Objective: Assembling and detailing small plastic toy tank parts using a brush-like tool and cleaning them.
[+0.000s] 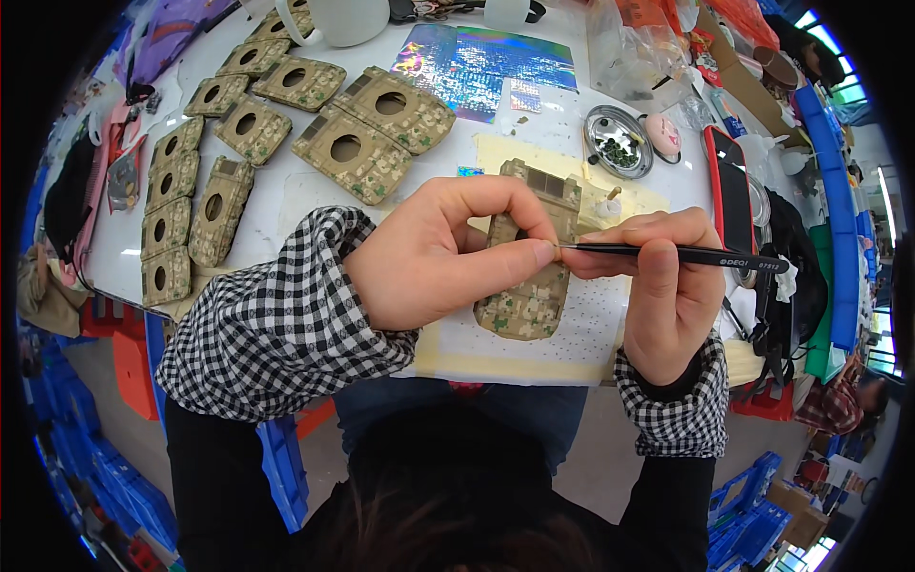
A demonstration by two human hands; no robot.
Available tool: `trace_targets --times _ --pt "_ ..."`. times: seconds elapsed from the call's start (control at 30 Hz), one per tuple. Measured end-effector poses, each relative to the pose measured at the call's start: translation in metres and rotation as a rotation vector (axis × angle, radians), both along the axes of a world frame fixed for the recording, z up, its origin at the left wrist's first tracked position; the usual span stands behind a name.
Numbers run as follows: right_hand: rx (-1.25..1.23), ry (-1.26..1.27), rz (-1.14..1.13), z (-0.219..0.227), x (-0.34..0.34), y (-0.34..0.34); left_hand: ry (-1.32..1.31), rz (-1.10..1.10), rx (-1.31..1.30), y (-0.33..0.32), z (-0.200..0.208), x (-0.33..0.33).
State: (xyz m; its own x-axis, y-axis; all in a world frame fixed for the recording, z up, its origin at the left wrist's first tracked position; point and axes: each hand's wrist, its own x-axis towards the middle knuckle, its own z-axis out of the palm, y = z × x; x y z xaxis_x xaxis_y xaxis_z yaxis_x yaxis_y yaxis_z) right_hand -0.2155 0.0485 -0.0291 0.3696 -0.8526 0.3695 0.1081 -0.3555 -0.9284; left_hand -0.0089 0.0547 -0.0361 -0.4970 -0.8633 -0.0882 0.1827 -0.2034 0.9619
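Above the camouflage hull [524,307] near the tabletop's [276,195] front edge, my right hand [672,286] grips black tweezers [705,256], my left hand [429,253] pinches at their tip—on what, unclear—braced wrists should help.

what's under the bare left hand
A tan-and-green camouflage model hull shows beneath the left hand; its middle, partly covered by that hand, cannot be fully seen.

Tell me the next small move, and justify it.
Perhaps ease the slim black tweezers toward the elongated tan-and-green camouflage model piece: the right hand holds them, their tip at the left hand's pinch, which overlaps that piece in view.
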Motion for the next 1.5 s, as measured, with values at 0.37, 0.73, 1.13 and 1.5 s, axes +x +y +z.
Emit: trace_targets --times 0.37,0.73,1.13,1.5 --pt "-0.252 0.086 0.074 0.000 -0.006 -0.002 0.055 -0.008 0.104 -0.002 0.008 0.004" --pt "-0.353 0.083 0.152 0.000 0.000 -0.005 0.136 -0.013 0.148 -0.003 0.003 0.003" --pt "-0.368 0.159 0.097 0.005 0.005 -0.001 0.149 -0.033 0.196 -0.001 0.009 0.005" --pt "-0.446 0.193 0.073 0.003 0.005 -0.002 0.170 -0.044 0.200 -0.003 0.007 0.005"
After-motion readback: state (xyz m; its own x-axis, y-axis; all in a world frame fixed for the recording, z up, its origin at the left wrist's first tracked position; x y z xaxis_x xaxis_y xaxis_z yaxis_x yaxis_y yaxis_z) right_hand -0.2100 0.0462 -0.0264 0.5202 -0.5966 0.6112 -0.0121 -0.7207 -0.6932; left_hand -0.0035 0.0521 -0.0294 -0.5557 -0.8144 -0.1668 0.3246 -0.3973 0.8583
